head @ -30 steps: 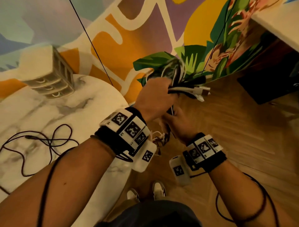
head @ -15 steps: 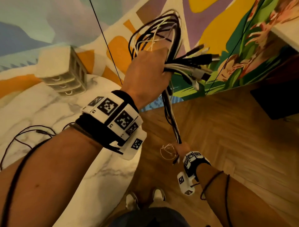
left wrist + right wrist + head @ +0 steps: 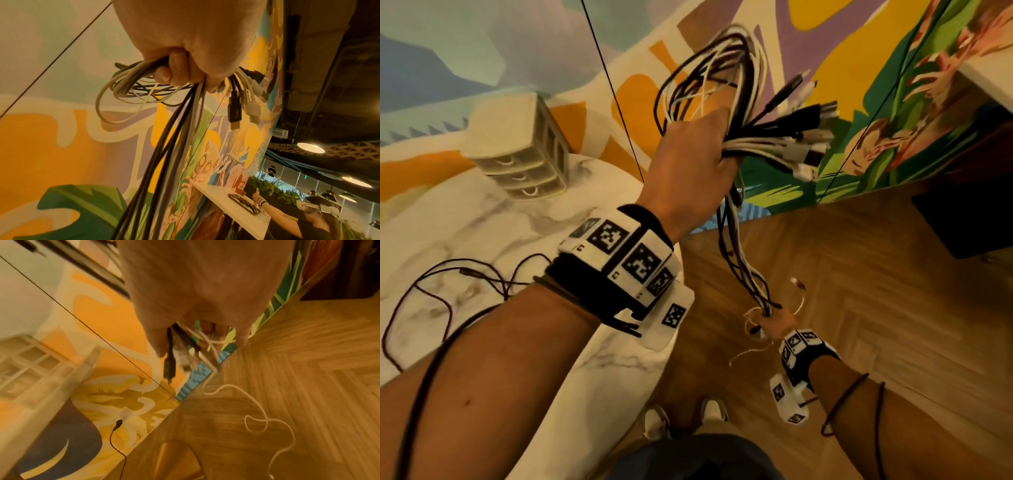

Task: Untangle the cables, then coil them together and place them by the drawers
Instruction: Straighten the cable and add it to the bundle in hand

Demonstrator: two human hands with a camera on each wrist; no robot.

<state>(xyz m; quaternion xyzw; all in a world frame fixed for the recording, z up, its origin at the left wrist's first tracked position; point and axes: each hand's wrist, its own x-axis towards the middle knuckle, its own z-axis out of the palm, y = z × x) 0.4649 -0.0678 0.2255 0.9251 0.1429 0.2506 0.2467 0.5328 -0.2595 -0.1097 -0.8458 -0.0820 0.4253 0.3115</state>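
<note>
My left hand [image 3: 693,171] is raised high and grips a bundle of black and white cables [image 3: 726,72]; loops stick up above the fist and several USB plugs [image 3: 808,144] fan out to the right. The strands [image 3: 743,260] run taut down to my right hand [image 3: 774,323], held low over the floor, which grips their lower ends. In the left wrist view the fingers [image 3: 176,71] curl round the cables [image 3: 164,146]. In the right wrist view plugs [image 3: 170,365] hang below the fist and a thin white cable [image 3: 257,410] dangles loose. The small beige drawers [image 3: 517,147] stand on the marble table [image 3: 448,219].
A thin dark cable [image 3: 448,284] lies looped on the marble table, left of my left forearm. A painted wall stands behind, with a thin black line [image 3: 613,89] running up it. Wooden floor lies to the right, with a dark object [image 3: 969,219] by the wall. My shoes [image 3: 685,418] show below.
My left hand rose with the bundle while my right hand slid down the strands, pulling them straight; over the last half second both hands barely moved.
</note>
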